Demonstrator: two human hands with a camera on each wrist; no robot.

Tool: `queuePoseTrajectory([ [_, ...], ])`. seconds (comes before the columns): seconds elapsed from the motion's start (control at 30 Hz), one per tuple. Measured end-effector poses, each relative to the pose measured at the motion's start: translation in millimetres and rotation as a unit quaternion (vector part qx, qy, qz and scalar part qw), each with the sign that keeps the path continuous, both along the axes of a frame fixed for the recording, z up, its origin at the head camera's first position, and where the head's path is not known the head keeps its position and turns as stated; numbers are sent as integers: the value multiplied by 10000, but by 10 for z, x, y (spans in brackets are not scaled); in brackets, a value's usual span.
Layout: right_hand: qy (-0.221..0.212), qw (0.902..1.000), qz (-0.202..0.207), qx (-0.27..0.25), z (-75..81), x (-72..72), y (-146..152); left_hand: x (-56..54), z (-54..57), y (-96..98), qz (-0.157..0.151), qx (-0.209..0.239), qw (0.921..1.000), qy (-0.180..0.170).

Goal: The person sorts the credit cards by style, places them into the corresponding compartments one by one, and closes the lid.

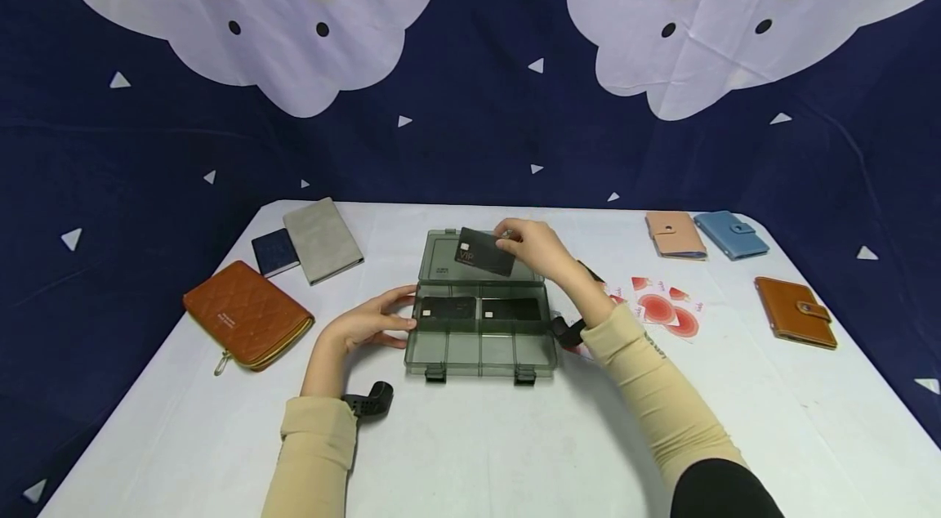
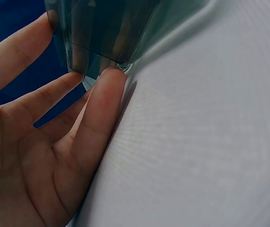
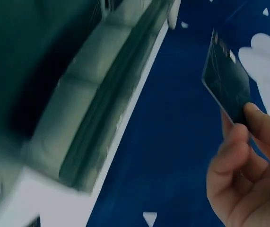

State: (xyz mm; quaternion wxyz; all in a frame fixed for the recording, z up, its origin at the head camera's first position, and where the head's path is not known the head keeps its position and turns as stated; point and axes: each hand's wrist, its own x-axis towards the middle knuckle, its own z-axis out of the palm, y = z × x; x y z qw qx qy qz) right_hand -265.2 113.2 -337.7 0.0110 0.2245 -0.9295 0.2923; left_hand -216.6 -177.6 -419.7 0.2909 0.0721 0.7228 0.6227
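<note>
My right hand (image 1: 540, 247) pinches a dark VIP card (image 1: 481, 252) between thumb and fingers, raised over the lid of a translucent grey-green divided box (image 1: 481, 355). In the right wrist view, the card (image 3: 227, 78) stands out from the fingertips, its far end tilted up. The box lies unfolded on the table; two dark cards, a left card (image 1: 447, 308) and a right card (image 1: 510, 310), lie in its middle compartments. Against the box's left side rest the thumb and extended fingertips of my left hand (image 1: 371, 320); the left wrist view shows them at its wall (image 2: 101, 42).
Left are a brown zip wallet (image 1: 250, 314), a navy booklet (image 1: 275, 252) and a grey notebook (image 1: 323, 240). Red-and-white cards (image 1: 665, 307) lie beside my right forearm. Farther right are pink (image 1: 675, 235), blue (image 1: 731, 235) and brown (image 1: 794, 312) snap wallets.
</note>
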Motion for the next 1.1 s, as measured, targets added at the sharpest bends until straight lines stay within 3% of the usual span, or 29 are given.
queuePoseTrajectory([
  [0.17,-393,9974,561,244,-53,59,-166,2,3,-1,-1,15,10000,-6],
  [0.7,-1484,9759,1319,909,-170,152,-440,14,2,-9,-7,41,10000,20],
  [0.87,-1444,9680,1551,1343,-186,165,-453,9,-4,-9,-12,45,10000,19],
  [1.1,-1351,9493,1972,2041,-213,187,-462,-1,-6,-4,-18,73,10000,19],
])
